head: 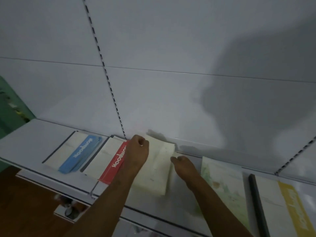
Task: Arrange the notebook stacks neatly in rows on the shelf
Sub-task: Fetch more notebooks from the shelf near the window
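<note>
Stack in hand: the plain cream paper notebook stack (153,166) lies flat on the white metal shelf (32,139), its far edge close to the white back panel (171,48).
Left hand: the left hand (137,151) sits at the cream stack's far-left corner, fingers curled over the edge; it appears to grip that corner.
Right hand: the right hand (183,165) is at the cream stack's right side, fingers and thumb bunched against its edge, seemingly pinching or nudging it; the exact hold is too blurred to tell.
Left of the cream stack: the red-banded white notebook stack (111,161) lies just beside it, partly under the left forearm; further left is the blue-banded white notebook stack (75,153).
Right of the cream stack: the pale green illustrated notebook stack (222,182), then the yellow-banded white notebook stack (280,207) further off.
Progress: five stacks already form one row. The cream stack sits slightly skewed and is likely being squared up. The two left stacks look angled; spacing appears uneven, so straightening remains.
</note>
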`<state>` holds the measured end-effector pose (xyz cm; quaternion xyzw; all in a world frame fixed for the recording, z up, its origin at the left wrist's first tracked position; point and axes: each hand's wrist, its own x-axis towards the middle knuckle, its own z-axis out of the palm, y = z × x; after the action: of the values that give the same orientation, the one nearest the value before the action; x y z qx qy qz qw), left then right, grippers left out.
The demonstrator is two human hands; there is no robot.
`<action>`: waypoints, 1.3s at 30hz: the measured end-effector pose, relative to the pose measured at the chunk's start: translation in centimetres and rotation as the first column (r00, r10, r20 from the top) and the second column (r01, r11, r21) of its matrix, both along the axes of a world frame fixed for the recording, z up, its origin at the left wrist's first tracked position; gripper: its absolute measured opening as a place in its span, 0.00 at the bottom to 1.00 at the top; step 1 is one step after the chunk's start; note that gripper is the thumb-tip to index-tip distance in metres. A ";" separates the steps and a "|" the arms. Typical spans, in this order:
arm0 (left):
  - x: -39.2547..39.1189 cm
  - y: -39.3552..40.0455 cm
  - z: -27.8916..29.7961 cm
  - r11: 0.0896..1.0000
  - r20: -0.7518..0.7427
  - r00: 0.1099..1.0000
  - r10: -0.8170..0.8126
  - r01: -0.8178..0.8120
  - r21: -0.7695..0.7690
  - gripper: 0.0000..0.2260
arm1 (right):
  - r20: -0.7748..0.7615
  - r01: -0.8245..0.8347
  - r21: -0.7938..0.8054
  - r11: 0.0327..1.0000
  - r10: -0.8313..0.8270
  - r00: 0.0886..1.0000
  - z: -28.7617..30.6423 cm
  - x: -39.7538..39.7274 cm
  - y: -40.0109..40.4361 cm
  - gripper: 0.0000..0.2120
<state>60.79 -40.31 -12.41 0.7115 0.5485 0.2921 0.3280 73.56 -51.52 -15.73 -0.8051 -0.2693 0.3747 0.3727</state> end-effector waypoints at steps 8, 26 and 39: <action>-3.3 5.6 -5.3 0.739 0.141 0.980 -0.141 0.199 -0.644 0.30 | -0.092 0.296 -0.097 0.950 -0.305 0.948 -3.5 -5.4 5.0 0.32; -6.6 6.5 -6.2 0.297 0.576 0.776 -0.256 0.630 -0.717 0.20 | -0.321 0.503 0.285 0.816 -0.413 0.852 -3.5 -8.3 1.6 0.29; -10.7 5.6 -5.1 0.581 0.305 0.605 -0.735 0.794 -0.176 0.37 | 0.070 0.030 0.635 0.772 -0.096 0.993 -0.2 -7.5 -1.3 0.63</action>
<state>50.06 -34.73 -17.50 0.7881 0.1873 0.1059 0.5767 66.06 -52.79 -15.96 -0.6590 -0.3705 0.2095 0.6201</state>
